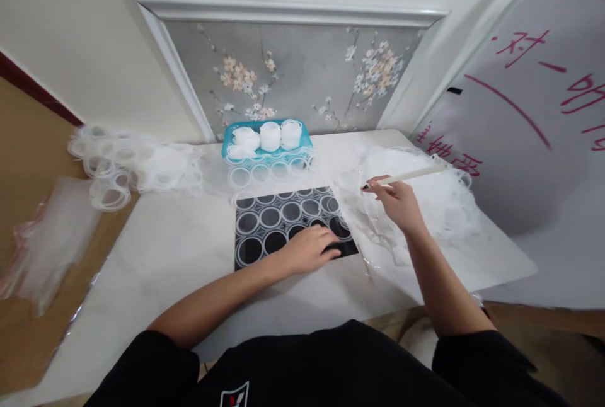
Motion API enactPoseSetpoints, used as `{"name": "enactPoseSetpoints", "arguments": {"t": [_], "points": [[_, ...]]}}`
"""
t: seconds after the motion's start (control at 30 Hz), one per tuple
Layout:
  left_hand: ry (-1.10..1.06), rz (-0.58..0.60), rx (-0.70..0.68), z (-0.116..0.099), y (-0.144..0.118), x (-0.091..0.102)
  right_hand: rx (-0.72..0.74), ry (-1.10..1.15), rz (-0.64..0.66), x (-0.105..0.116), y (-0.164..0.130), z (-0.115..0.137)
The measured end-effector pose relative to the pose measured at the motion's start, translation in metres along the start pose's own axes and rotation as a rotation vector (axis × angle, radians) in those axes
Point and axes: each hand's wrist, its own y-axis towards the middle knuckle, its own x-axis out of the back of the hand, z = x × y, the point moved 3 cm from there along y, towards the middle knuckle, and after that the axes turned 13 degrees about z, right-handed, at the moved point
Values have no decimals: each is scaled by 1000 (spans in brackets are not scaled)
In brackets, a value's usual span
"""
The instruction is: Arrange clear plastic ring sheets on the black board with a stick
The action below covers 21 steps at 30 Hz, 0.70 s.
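Note:
My left hand (312,249) lies with its fingers stretched out on the lower right part of a black board (350,248). Over this board is a clear sheet (290,212) printed with rows of whitish rings. In my right hand (396,200) is a long, thin, cream-coloured pen-like stick (420,173), pinched between the fingers. Its dark tip points left, a little above and right of the board. Below that hand, a pile of translucent plastic sheets or film (428,205) spreads over the right side of the table.
A blue tray (308,141) with stacks of white rings stands at the back, ring sheet remnants (259,172) before it. Cut-out ring scraps (142,161) heap at the left of the white table (189,237). Plastic bags (59,237) lie farther left; a whiteboard (534,205) stands right.

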Motion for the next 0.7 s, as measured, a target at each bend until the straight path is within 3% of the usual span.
{"name": "enactPoseSetpoints", "arguments": {"t": [0.1, 0.2, 0.33, 0.43, 0.57, 0.7], "points": [[34, -91, 47, 13, 21, 15, -22, 65, 34, -9, -17, -7], [66, -106, 83, 29, 49, 21, -48, 121, 126, -25, -37, -14], [102, -49, 73, 47, 87, 20, -117, 161, 222, -47, -60, -28], [130, 21, 50, 57, 110, 18, -139, 209, 224, -56, -67, -37], [151, 73, 26, 66, 125, 18, -172, 241, 230, -63, -68, -46], [125, 55, 29, 73, 124, 21, -188, 173, 261, -63, -66, -48]]}}
